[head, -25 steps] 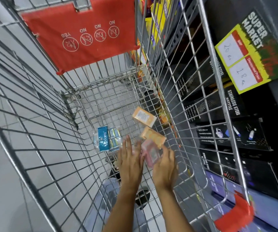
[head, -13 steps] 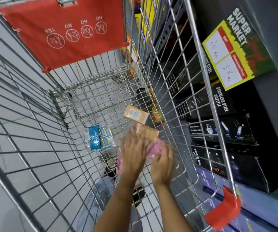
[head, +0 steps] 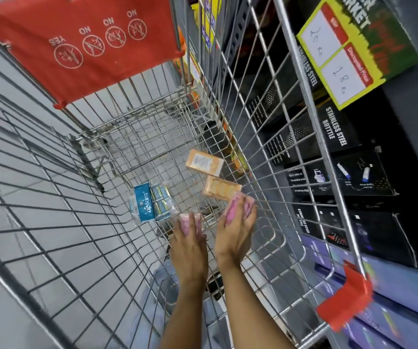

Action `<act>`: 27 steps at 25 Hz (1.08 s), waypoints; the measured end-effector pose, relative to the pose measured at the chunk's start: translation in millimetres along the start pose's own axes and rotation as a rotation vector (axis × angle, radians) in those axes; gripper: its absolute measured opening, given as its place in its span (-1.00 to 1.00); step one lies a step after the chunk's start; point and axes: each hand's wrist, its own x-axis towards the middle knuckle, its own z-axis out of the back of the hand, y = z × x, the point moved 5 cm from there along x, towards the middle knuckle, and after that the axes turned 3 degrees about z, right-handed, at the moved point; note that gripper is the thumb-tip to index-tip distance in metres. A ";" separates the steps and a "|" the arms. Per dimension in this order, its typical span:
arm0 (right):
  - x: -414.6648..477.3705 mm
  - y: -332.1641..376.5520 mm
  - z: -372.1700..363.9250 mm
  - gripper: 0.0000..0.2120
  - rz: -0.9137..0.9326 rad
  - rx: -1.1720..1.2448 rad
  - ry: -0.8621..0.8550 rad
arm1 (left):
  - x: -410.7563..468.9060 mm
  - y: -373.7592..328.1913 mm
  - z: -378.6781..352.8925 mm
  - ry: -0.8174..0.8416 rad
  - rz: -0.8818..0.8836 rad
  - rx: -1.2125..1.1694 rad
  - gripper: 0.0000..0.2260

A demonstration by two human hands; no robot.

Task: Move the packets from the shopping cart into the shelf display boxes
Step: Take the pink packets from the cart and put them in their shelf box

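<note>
Head view, shopping cart (head: 301,102) interior. Left hand (head: 190,244): fingers closed on a pale pink packet (head: 187,221) near the cart floor's centre. Right hand (head: 236,229): gripping a brighter pink packet (head: 235,206) just beside the cart's right wall. Two orange packets (head: 204,165), (head: 221,188) lie along the right wall. Blue packet bundle (head: 150,202) lies mid-floor, left of the hands. Black boxed stock (head: 338,137) stands outside the right wall.
</note>
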 end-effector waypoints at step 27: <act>-53.1 86.1 373.6 -0.49 0.354 0.130 -0.600 | -150.8 -281.4 283.6 -0.510 -0.922 -0.305 -0.59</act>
